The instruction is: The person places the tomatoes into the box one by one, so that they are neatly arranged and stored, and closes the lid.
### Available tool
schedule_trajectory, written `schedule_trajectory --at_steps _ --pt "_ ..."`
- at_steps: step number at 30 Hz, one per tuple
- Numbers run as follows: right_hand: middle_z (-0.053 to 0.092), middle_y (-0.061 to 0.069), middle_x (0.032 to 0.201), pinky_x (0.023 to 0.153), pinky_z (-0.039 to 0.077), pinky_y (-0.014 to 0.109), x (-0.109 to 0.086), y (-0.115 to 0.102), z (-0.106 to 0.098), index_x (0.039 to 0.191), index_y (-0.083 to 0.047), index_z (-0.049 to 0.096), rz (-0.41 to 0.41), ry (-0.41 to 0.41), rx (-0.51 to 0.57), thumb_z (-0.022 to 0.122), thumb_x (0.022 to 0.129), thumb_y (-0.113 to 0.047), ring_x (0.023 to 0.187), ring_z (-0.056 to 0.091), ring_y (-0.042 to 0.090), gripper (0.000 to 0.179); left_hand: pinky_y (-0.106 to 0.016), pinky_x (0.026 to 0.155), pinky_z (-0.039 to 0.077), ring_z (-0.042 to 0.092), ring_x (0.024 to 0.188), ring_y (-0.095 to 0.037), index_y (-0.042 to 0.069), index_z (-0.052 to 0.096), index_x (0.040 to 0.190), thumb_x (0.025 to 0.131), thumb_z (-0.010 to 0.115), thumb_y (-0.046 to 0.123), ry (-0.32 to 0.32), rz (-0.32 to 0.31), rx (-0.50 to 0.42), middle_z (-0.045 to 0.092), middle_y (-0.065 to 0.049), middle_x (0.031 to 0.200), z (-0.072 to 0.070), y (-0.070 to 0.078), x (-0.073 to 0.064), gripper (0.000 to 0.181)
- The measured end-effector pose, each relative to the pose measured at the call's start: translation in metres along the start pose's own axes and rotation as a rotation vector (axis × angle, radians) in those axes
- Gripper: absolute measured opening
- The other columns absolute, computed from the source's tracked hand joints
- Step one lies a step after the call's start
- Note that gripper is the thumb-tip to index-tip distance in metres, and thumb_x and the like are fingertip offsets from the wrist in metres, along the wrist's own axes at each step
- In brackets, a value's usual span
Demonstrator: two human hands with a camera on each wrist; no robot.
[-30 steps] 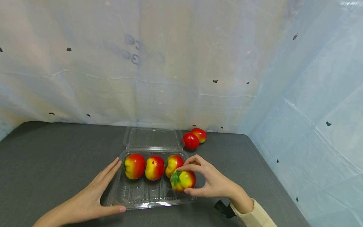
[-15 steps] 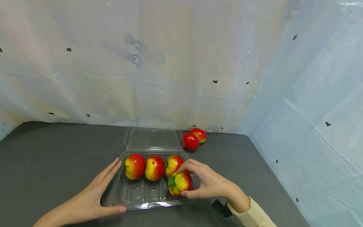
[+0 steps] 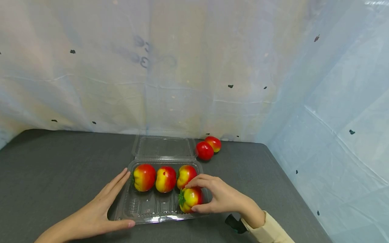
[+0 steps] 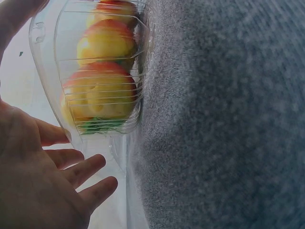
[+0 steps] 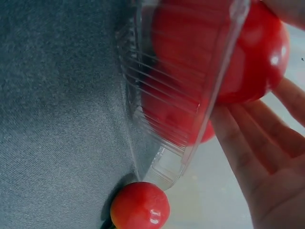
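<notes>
right hand (image 3: pixel 217 195) pinching a fruit (image 3: pixel 192 199), thumb at the near side, fingers over the far side. that fruit, yellow and red, green calyx facing left, sits within the front right corner of the clear box (image 3: pixel 158 219); right wrist view has its top standing above the rim. cannot tell if it bears on the floor of the box.

left hand (image 3: pixel 94 209) spread at the left end of the box, thumb by the near corner, fingertips at the rim.

back row of the box, left to right: left fruit (image 3: pixel 145 178), middle fruit (image 3: pixel 165 179), right fruit (image 3: pixel 186 175), the last just behind the pinched one. lid (image 3: pixel 164 148) laid back, away from the person.

outside, right of the lid: two red fruits (image 3: pixel 204 151) close together on the dark table (image 3: pixel 60 162). pale sheeting (image 3: pixel 182 67) behind. cream sleeve (image 3: pixel 271 229) on the right arm.
</notes>
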State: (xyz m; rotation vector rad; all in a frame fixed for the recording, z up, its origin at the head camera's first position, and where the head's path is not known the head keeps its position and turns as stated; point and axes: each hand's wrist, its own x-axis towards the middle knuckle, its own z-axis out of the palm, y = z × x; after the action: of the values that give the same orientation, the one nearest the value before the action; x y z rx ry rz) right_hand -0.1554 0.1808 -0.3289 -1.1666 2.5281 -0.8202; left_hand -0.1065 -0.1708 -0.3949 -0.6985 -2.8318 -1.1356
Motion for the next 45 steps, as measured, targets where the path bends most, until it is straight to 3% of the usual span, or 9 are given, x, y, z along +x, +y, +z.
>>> schedule_trajectory --at_steps 13,21,28,35,45 --pt "0.053 -0.002 0.122 0.093 0.048 0.026 0.002 0.006 0.005 0.126 -0.018 0.064 -0.032 0.004 -0.075 0.074 0.084 -0.034 0.107 0.052 0.011 0.046 -0.077 0.082 0.035 0.024 0.135 -0.051 0.027 0.002 0.156 0.071 0.080 0.050 0.001 0.010 -0.010 0.001 -0.008 0.162 -0.001 0.000 0.002 0.117" --pt "0.052 -0.006 0.127 0.097 0.048 0.029 0.002 0.006 0.006 0.128 -0.020 0.061 0.002 0.015 -0.010 0.075 0.083 -0.035 0.111 0.052 0.010 0.050 -0.076 0.081 0.036 0.024 0.135 -0.051 0.027 0.003 0.156 0.071 0.080 0.051 0.004 0.014 -0.007 0.002 -0.008 0.162 0.000 0.000 0.001 0.117" --pt "0.053 -0.007 0.127 0.096 0.049 0.034 0.002 0.010 0.006 0.123 -0.018 0.063 -0.031 0.108 0.001 0.073 0.084 -0.036 0.114 0.052 0.011 0.044 -0.077 0.080 0.036 0.024 0.135 -0.052 0.027 0.003 0.156 0.071 0.080 0.050 -0.003 0.003 -0.006 0.001 -0.009 0.162 0.000 -0.001 0.001 0.117" --pt "0.055 0.000 0.127 0.095 0.049 0.035 0.004 0.013 0.003 0.121 -0.015 0.065 -0.104 0.236 -0.018 0.072 0.086 -0.033 0.115 0.053 0.013 0.040 -0.076 0.080 0.037 0.024 0.135 -0.051 0.027 0.003 0.156 0.071 0.080 0.050 -0.002 0.005 -0.011 0.001 -0.009 0.162 0.000 -0.001 0.000 0.117" --pt "0.056 0.004 0.127 0.093 0.050 0.039 0.012 0.018 -0.017 0.118 -0.012 0.066 -0.131 0.370 -0.030 0.076 0.082 -0.024 0.115 0.054 0.017 0.039 -0.076 0.080 0.036 0.024 0.135 -0.052 0.027 0.002 0.156 0.072 0.079 0.050 0.002 0.014 -0.014 0.000 -0.005 0.162 0.001 0.000 -0.001 0.116"
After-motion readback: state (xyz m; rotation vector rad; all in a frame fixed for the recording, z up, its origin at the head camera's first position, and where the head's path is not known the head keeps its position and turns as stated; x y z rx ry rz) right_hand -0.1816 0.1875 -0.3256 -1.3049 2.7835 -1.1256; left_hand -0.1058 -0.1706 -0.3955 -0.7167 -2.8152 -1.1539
